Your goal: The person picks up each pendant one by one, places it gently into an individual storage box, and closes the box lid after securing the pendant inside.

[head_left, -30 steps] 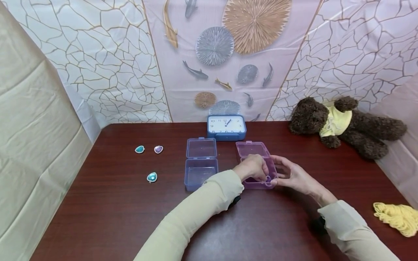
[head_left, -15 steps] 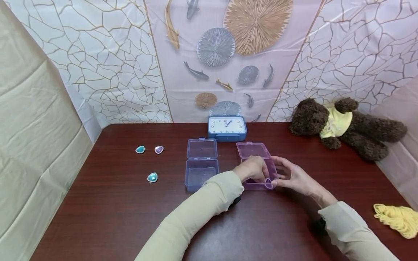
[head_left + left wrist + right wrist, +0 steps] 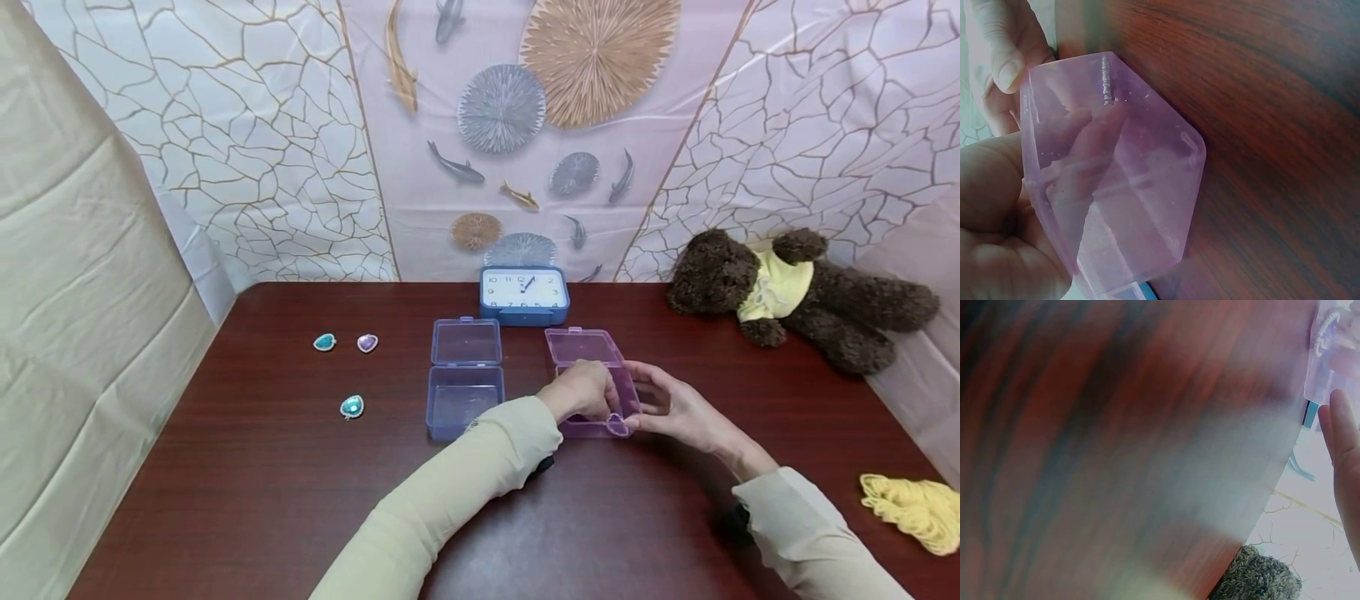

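My left hand [image 3: 581, 390] reaches down inside the open pink plastic box [image 3: 596, 427], its fingers bent over the near wall. A purple heart-shaped gem [image 3: 617, 425] with a white beaded rim shows at the box's near right corner, beside those fingertips. In the left wrist view the fingers show blurred through the pink box [image 3: 1147, 187]; I cannot tell whether they pinch the gem. My right hand [image 3: 678, 410] holds the box at its right side, thumb at the near corner and fingers behind. The right wrist view catches the beaded gem [image 3: 1325, 331] through the box wall.
An open blue-violet box [image 3: 465, 408] stands left of the pink one. Farther left lie a teal heart gem [image 3: 325, 342], a purple heart gem [image 3: 367, 342] and a teal gem [image 3: 352, 406]. Behind is a blue clock [image 3: 523, 293]; at right, a teddy bear [image 3: 795, 300] and yellow yarn [image 3: 911, 510].
The purple gem has gone from my left fingertips at the rim down to the pink box's near right corner. The left fingers have sunk deeper into the box; the right hand stays.
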`<state>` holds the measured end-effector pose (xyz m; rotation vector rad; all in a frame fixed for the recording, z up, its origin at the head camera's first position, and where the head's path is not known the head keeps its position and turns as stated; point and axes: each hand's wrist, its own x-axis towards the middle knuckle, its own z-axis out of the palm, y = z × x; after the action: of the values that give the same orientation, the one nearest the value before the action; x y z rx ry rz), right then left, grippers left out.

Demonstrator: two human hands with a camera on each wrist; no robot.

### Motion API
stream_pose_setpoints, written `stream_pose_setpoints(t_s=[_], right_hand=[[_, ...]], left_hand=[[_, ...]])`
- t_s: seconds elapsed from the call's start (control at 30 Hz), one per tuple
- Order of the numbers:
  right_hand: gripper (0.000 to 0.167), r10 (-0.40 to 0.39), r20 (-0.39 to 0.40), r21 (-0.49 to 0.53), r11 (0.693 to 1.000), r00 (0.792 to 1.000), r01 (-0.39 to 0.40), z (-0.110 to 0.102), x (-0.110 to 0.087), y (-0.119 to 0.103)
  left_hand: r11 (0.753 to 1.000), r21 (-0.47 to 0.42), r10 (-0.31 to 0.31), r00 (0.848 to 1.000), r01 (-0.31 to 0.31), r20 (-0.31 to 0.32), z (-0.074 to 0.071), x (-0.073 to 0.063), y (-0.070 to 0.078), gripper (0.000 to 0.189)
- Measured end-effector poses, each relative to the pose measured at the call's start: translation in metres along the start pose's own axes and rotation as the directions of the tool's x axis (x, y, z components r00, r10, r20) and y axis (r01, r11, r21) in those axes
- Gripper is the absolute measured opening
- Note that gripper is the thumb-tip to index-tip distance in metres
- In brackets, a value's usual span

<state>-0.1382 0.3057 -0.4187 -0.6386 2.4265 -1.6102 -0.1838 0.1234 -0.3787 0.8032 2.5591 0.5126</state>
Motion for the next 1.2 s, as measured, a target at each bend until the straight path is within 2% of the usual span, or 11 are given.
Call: stream_pose_setpoints(t_s=[0.33,0.5,0.63,0.7,0.73,0.8,0.87,0.9,0.97,1.07,1.2], right_hand=[[0.073,0.024,0.008,-0.023,0.999,1.000,-0.024,0.002,0.002,-0.002],[0.073,0.006,-0.001,-0.040,0.999,1.000,-0.006,0.003,0.000,0.000],[0.072,-0.014,-0.009,-0.026,1.000,1.000,0.014,0.003,-0.002,0.000],[0.072,-0.014,-0.007,-0.014,1.000,1.000,0.014,0.002,-0.001,0.000],[0.073,-0.011,-0.006,-0.013,1.000,1.000,0.011,0.001,0.000,0.000],[0.073,-0.009,-0.008,-0.014,1.000,1.000,0.008,0.000,0.000,0.000],[0.074,-0.003,-0.011,-0.018,1.000,1.000,0.003,0.000,0.001,0.000],[0.074,-0.001,-0.011,-0.021,1.000,1.000,0.000,0.000,0.002,-0.001],[0.074,0.003,-0.012,-0.020,1.000,1.000,-0.004,0.000,0.002,-0.001],[0.074,0.013,-0.012,-0.024,1.000,1.000,-0.013,0.001,0.001,-0.001],[0.075,0.020,-0.017,-0.028,0.999,1.000,-0.020,0.002,0.000,-0.001]], left_hand=[[1.000,-0.007,-0.024,1.000,0.024,-0.012,0.002,-0.001,-0.001,0.011],[1.000,0.002,0.014,0.998,-0.014,-0.058,-0.002,-0.005,-0.001,0.011],[0.992,-0.078,0.087,0.990,-0.097,-0.114,-0.028,-0.016,-0.006,0.017],[0.967,-0.209,0.116,0.984,-0.143,-0.135,-0.050,-0.027,-0.018,0.022],[0.945,-0.286,0.123,0.982,-0.159,-0.140,-0.062,-0.034,-0.027,0.023],[0.864,-0.476,0.097,0.983,-0.161,-0.157,-0.085,-0.048,-0.053,0.026],[0.775,-0.617,0.019,0.980,-0.138,-0.196,-0.104,-0.063,-0.088,0.029],[0.752,-0.649,-0.029,0.977,-0.118,-0.212,-0.112,-0.071,-0.108,0.030],[0.729,-0.682,-0.146,0.959,-0.062,-0.243,-0.121,-0.085,-0.151,0.032],[0.744,-0.666,-0.304,0.915,0.053,-0.266,-0.121,-0.104,-0.213,0.035],[0.720,-0.672,-0.432,0.869,0.171,-0.241,-0.110,-0.123,-0.266,0.039]])
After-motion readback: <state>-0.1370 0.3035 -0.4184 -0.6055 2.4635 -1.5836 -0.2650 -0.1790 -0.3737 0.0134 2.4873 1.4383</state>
